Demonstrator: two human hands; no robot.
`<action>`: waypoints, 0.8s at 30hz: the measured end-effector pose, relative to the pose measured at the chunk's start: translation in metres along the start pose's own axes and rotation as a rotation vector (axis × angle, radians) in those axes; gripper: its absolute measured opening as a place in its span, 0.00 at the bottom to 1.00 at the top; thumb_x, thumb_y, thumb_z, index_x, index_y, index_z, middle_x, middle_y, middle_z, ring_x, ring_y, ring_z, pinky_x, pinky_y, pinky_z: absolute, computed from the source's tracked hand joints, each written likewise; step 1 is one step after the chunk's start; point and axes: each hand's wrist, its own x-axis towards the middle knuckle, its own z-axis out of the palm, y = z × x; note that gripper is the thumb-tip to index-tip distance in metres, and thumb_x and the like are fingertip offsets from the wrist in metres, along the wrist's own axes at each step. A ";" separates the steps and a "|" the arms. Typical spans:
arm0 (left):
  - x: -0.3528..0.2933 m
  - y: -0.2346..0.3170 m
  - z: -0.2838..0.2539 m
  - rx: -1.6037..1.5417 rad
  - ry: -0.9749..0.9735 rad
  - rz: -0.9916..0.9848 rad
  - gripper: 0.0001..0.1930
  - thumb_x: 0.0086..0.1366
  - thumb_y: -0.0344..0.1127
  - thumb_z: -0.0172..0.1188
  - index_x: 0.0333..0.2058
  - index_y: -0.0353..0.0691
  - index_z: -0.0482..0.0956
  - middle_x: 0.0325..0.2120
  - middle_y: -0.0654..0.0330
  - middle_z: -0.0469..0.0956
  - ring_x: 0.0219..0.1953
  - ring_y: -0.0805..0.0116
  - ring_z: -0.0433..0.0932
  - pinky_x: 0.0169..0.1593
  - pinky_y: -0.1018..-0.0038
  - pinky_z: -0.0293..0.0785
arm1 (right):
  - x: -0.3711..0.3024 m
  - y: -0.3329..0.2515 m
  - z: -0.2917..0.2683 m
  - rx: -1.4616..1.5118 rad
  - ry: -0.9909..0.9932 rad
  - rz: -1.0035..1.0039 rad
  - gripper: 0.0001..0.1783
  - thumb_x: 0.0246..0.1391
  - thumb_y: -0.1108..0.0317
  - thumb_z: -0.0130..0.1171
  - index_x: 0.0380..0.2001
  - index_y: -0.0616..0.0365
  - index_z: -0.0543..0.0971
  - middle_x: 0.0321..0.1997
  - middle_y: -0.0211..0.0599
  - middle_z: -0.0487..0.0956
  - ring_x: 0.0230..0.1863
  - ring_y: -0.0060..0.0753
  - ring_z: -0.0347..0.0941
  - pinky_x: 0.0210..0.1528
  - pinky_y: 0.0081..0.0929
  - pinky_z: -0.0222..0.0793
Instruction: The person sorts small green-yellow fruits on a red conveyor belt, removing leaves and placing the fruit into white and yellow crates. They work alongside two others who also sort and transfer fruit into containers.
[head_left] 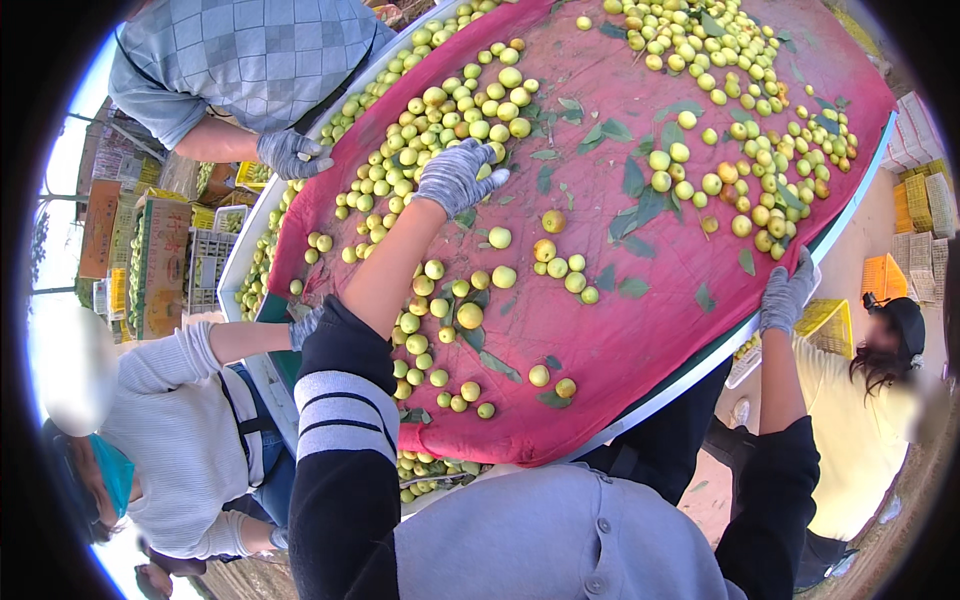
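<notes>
Small round yellow-green fruits, which look like jujubes, lie in groups on a red cloth spread over a sorting table. My left hand, in a grey striped glove, reaches over the large group on the left side. Its fingers stretch forward with the thumb apart, and no fruit shows in its grasp. At the right side of the table, my right hand, gloved alike, grips the white rim. Loose green leaves are scattered among the fruits.
Across the left side stands a person in a checked top, a gloved hand near the rim. Another person in a white sweater is at lower left, and one in yellow at right. Crates are stacked on both sides.
</notes>
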 end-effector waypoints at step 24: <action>-0.045 -0.081 0.027 0.082 0.019 -0.486 0.27 0.61 0.56 0.56 0.57 0.51 0.73 0.59 0.50 0.67 0.55 0.45 0.70 0.59 0.56 0.67 | -0.003 -0.010 0.001 0.040 0.035 0.046 0.33 0.45 0.80 0.51 0.60 0.64 0.66 0.58 0.56 0.69 0.61 0.53 0.64 0.66 0.40 0.57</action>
